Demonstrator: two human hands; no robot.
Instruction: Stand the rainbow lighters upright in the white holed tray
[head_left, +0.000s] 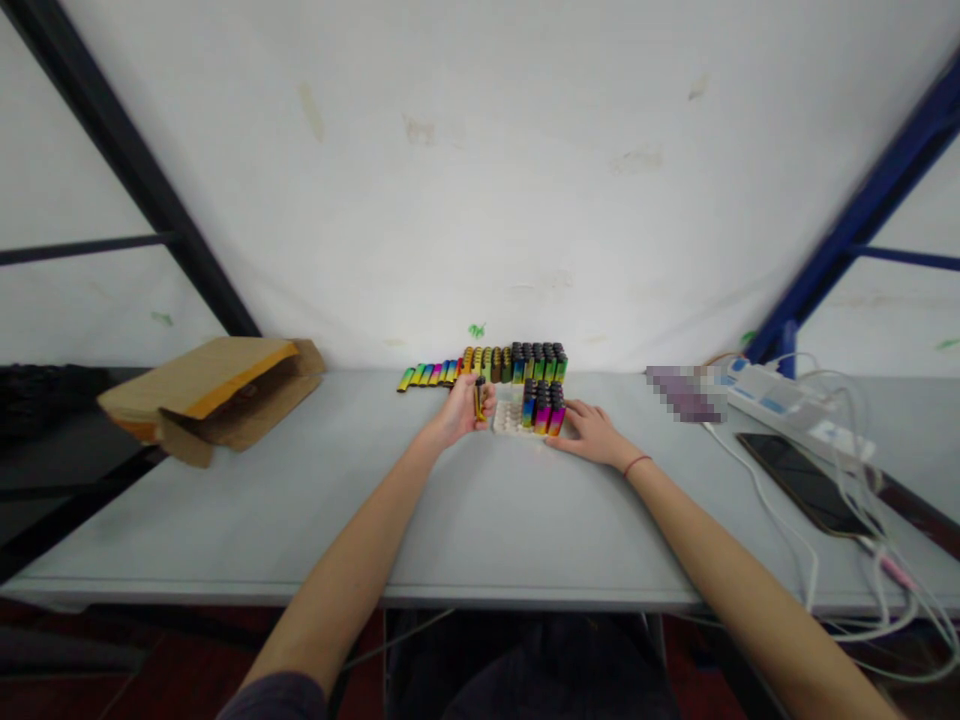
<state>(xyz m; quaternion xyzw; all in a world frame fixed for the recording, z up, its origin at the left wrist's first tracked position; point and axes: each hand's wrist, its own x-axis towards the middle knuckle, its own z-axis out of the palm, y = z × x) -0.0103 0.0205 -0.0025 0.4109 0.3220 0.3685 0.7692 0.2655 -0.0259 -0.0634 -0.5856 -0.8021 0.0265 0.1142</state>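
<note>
My left hand (pixel 459 412) is closed around a gold and black lighter (pixel 480 398), held upright just left of a white tray (pixel 510 422) with round holes. Upright lighters (pixel 541 408) in blue, yellow and magenta with black tops fill the tray's right part. At the tray's right end rests my right hand (pixel 592 432), its fingers stretched out and apart, with the thumb along the front corner. Behind the tray stand a block of green-blue lighters (pixel 540 362) and a block of gold lighters (pixel 487 362). Several shiny coloured lighters (pixel 429 375) lie in a row to the left.
An open cardboard box (pixel 217 390) lies at the left of the grey table (pixel 525 530). To the right are a power strip (pixel 802 410) with tangled white cables, a dark phone (pixel 806 482) and a pixelated purple object (pixel 682 393). A white wall stands behind.
</note>
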